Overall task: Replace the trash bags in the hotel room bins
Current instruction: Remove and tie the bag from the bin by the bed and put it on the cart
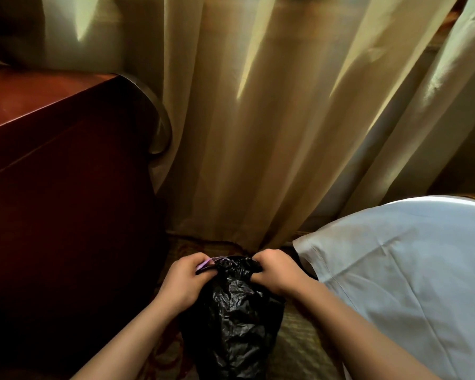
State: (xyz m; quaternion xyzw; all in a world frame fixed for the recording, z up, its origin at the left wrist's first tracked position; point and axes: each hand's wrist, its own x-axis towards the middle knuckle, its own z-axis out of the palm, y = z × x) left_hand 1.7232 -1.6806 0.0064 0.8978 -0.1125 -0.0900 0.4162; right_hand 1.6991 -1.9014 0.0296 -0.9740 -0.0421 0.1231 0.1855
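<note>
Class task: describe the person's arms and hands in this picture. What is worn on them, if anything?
Both hands are bare: the left hand and right hand wear no gloves, and no ring, watch or bracelet shows. No sleeve covers the left forearm or right forearm in view.

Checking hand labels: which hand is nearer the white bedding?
Right. The right hand grips the bag beside the bedding; the left hand grips it farther off, by the cabinet.

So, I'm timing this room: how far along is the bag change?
Done: the black trash bag seems out of its bin; no bin shows. In hand: the left hand and right hand grip its gathered mouth, probably closing it. Left: no fresh bag is visible, so relining likely remains.
</note>
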